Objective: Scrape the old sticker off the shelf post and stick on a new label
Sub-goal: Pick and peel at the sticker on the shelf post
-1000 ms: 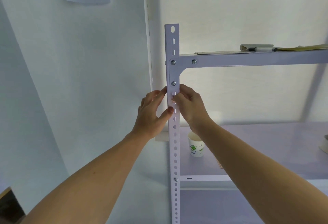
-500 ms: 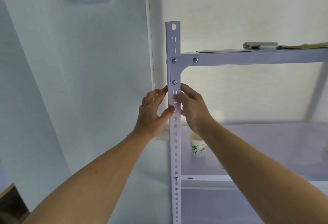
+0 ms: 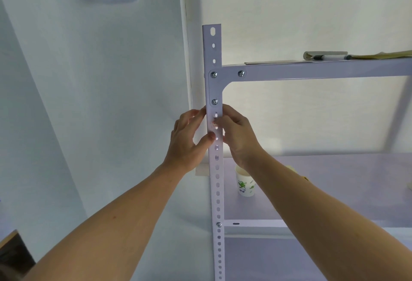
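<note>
Left hand [image 3: 189, 140]: curled around shelf post [image 3: 216, 169], thumb on its front.
Right hand [image 3: 238, 133]: fingertips pinching small sticker [image 3: 215, 123] against post.

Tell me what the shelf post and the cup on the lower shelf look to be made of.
Shelf post: seemingly painted sheet metal, pale matte coat, given the punched row of holes, the thin flat edge and the shiny bolts. Cup: looks like paper, white matte with a green printed design and a rolled rim; a thin plastic cannot be excluded at this size.
</note>
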